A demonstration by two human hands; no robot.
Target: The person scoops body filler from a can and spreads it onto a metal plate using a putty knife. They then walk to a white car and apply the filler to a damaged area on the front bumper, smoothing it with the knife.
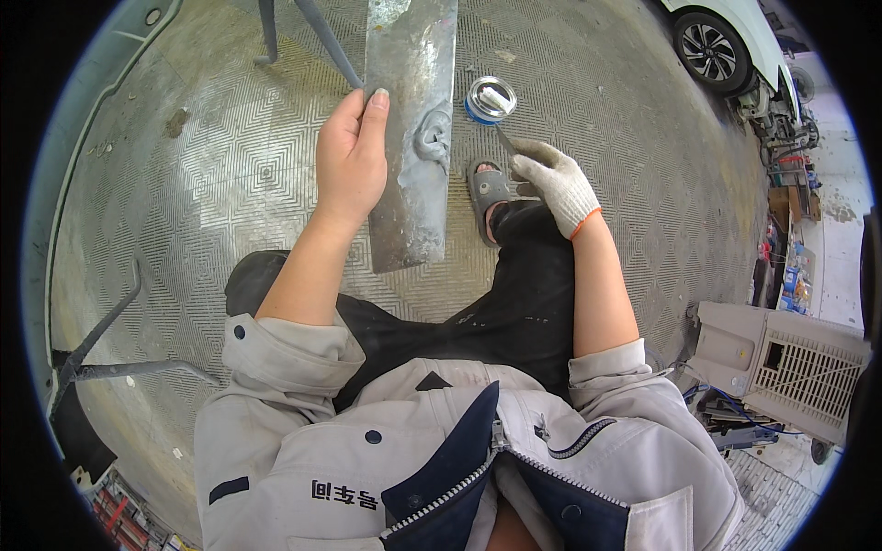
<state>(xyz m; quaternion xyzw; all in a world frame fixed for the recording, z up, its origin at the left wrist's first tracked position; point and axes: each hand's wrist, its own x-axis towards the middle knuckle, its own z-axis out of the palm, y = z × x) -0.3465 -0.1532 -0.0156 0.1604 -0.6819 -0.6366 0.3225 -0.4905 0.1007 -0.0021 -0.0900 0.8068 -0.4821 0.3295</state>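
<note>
My left hand (353,156) is bare and closed round the left edge of a long, worn metal plate (393,225), with the thumb on its upper face. A mound of grey putty (432,140) lies near the plate's right edge, with a thinner smear below it. In a white knit glove with an orange cuff, my right hand (556,182) grips a putty knife (504,140), its dark, thin blade pointing toward a can. That can (475,109) is round, silver on top and blue at the side, and stands on the floor with a small white tube (496,99) on it.
Below my right hand is my sandalled foot (489,193). Dark metal stand legs (322,41) rise at the far left, and another stand (92,367) is at the near left. A white car (717,50) is at the far right, and a grey plastic cabinet (781,363) at the right.
</note>
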